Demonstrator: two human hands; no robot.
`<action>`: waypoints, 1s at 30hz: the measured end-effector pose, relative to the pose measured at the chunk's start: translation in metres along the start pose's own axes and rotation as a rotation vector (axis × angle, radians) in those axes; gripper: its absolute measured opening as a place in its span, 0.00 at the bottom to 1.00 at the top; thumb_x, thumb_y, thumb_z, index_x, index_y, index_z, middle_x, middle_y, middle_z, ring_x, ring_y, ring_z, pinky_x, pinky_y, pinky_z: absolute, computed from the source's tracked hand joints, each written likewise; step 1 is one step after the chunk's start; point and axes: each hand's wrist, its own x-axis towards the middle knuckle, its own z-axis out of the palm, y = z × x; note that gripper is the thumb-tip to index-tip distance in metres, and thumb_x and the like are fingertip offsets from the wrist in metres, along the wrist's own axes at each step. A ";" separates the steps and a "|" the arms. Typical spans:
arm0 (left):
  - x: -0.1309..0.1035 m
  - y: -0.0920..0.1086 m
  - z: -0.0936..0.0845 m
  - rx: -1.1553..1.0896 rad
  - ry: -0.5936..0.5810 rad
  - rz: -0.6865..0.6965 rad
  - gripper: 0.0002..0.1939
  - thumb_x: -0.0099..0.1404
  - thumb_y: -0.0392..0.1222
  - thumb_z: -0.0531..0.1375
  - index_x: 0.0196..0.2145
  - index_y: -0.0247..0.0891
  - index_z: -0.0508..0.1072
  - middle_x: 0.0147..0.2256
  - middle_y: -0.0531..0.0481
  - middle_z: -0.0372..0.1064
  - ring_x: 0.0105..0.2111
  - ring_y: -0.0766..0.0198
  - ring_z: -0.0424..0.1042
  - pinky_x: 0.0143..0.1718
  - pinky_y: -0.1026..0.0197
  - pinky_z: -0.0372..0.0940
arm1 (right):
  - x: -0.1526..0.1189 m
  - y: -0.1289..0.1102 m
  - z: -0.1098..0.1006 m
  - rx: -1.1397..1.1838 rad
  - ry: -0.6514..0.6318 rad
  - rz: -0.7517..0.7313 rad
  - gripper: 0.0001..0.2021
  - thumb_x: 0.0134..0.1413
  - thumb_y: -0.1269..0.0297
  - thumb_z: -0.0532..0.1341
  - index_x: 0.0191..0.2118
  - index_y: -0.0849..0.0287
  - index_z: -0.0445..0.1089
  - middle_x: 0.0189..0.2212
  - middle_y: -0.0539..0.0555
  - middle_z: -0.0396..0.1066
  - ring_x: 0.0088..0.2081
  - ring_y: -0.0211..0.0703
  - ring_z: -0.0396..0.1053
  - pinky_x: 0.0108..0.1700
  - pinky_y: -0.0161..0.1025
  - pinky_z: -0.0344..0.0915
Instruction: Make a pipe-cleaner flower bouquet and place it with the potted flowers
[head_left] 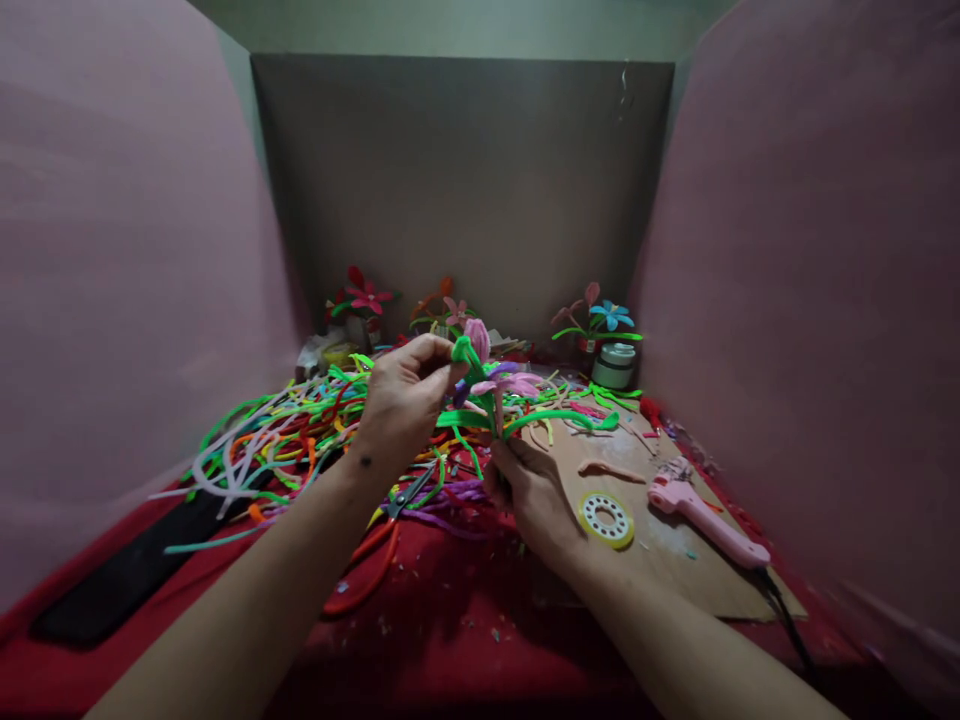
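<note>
A pipe-cleaner flower bunch (pixel 504 384) with pink and purple petals and long green leaves is held up in the middle. My right hand (pixel 525 485) is closed around its stems at the bottom. With thumb and fingertips, my left hand (pixel 412 390) pinches a curled green leaf (pixel 462 350) at the upper left of the bunch. Below my left hand, scissors with orange handles (pixel 394 508) lie on the red cloth (pixel 450 640).
Loose coloured pipe cleaners (pixel 285 430) heap up at left. A wooden board (pixel 720 590) at right bears a yellow tape roll (pixel 606 520) and a pink glue gun (pixel 709 520). Finished flowers (pixel 611 315) and a jar (pixel 614 367) stand behind; a black flat object (pixel 112 580) lies left.
</note>
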 end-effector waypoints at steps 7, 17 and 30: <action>-0.013 -0.007 0.002 -0.173 0.113 0.018 0.04 0.53 0.36 0.62 0.26 0.37 0.68 0.18 0.58 0.59 0.16 0.75 0.54 0.16 0.71 0.52 | 0.002 0.007 0.002 0.229 -0.089 0.059 0.16 0.52 0.52 0.58 0.25 0.61 0.67 0.14 0.45 0.58 0.14 0.29 0.50 0.16 0.32 0.43; -0.017 -0.005 0.000 0.185 -0.039 0.248 0.05 0.59 0.37 0.57 0.31 0.37 0.73 0.28 0.52 0.70 0.29 0.67 0.67 0.32 0.67 0.63 | 0.002 0.006 0.000 0.129 -0.055 0.036 0.24 0.53 0.47 0.55 0.16 0.61 0.62 0.10 0.45 0.55 0.13 0.30 0.49 0.17 0.32 0.44; -0.042 -0.037 0.022 0.270 -0.085 0.025 0.09 0.58 0.43 0.59 0.35 0.36 0.70 0.30 0.51 0.71 0.30 0.64 0.68 0.33 0.64 0.62 | -0.001 -0.008 0.002 0.003 0.013 -0.046 0.22 0.57 0.50 0.51 0.17 0.58 0.60 0.11 0.46 0.56 0.14 0.33 0.51 0.17 0.34 0.47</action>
